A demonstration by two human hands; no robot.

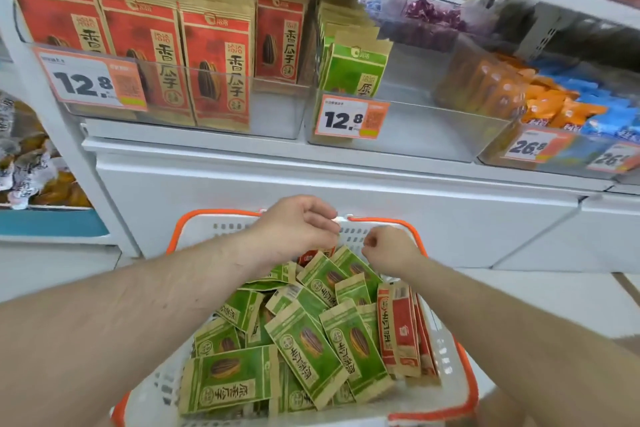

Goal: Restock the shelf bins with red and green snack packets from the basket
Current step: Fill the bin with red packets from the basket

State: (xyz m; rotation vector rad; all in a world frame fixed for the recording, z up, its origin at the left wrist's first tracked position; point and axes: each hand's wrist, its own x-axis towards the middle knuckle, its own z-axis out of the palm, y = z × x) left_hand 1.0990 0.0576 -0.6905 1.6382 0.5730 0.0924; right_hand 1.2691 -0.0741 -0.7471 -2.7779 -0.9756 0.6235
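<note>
Both hands over basket (194,232) far end, left hand (294,229) & right hand (389,250) w/ fingers curled, can't tell if pinching anything; green packets (308,343) heaped inside, red packets (403,329) at right edge, prob. light, crinkly, slippery, so pinch top seam.

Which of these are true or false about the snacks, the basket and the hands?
1. The basket has more green packets than red packets. True.
2. The green bin is full to the front. False: only a short row stands at its left, the rest is bare.
3. The red bin holds rows of standing packets. True.
4. The left hand lifts a packet up to the shelf. False: both it and the right hand are low, over the basket's far end.
</note>
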